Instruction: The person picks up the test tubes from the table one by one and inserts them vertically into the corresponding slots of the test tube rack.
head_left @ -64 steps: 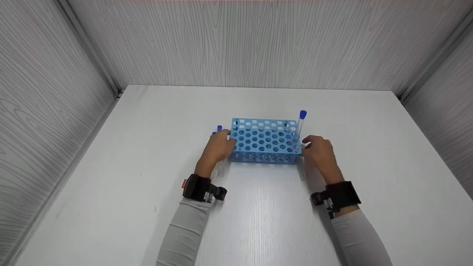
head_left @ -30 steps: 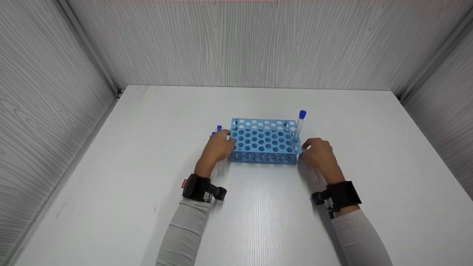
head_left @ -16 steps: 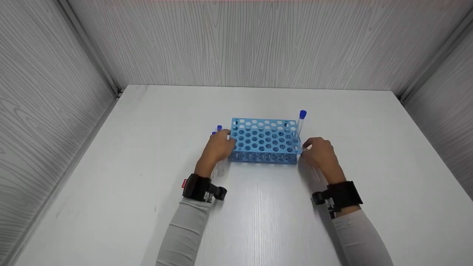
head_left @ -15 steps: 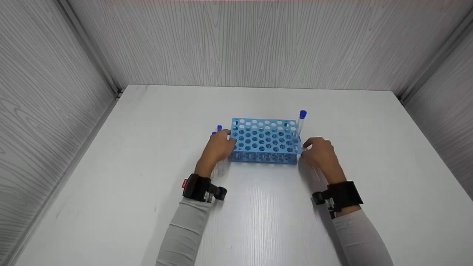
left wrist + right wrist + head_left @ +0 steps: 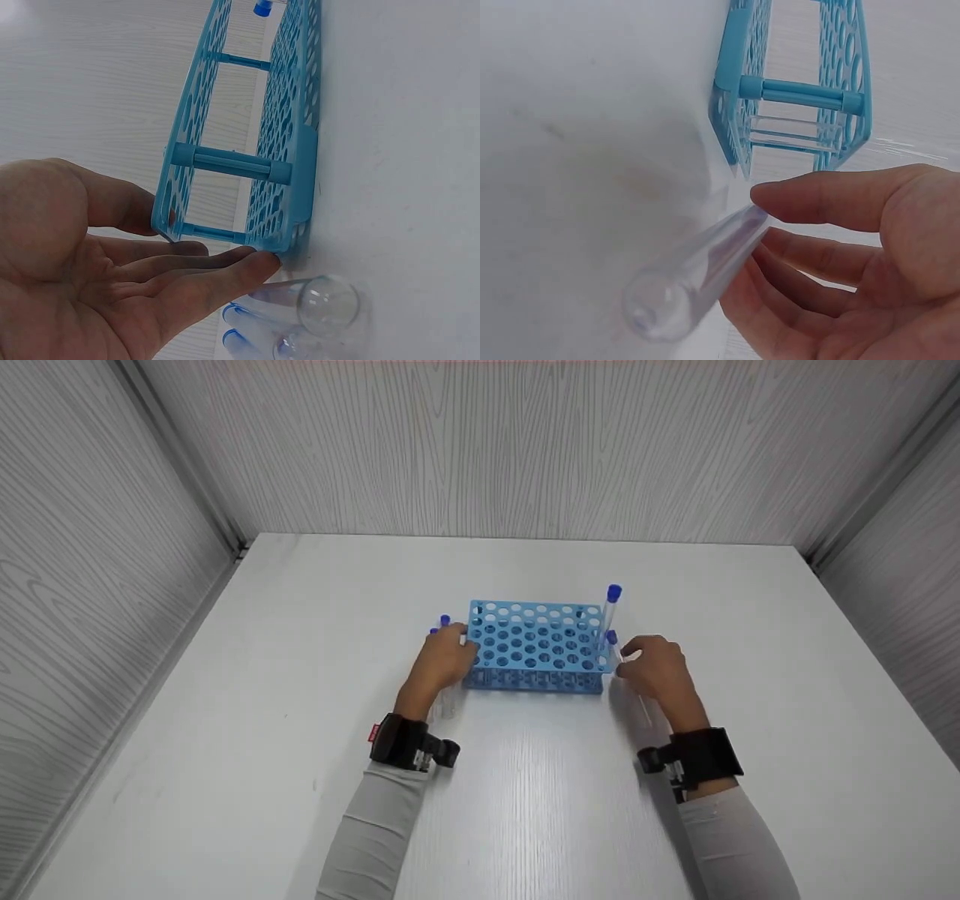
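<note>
A blue test tube rack [image 5: 537, 636] sits on the table between my hands. My left hand [image 5: 444, 656] grips its left end, the thumb [image 5: 124, 202] at the top plate's edge and the fingers along the end. My right hand [image 5: 654, 664], just off the rack's right end, pinches a clear test tube [image 5: 705, 270] between thumb and fingers. This tube's blue cap [image 5: 612, 637] shows beside the rack. Another blue-capped test tube [image 5: 610, 607] stands in a hole at the rack's right end, slightly tilted.
Two more blue-capped test tubes [image 5: 445, 620] are left of the rack, partly hidden by my left hand; their round ends [image 5: 328, 304] show in the left wrist view. The white table [image 5: 525, 810] meets grey wood-grain panels [image 5: 480, 450] at the back and sides.
My right hand has shifted slightly right and away from the rack. The lower end of its test tube has swung right, and its blue cap has come into sight. My left hand stays put.
</note>
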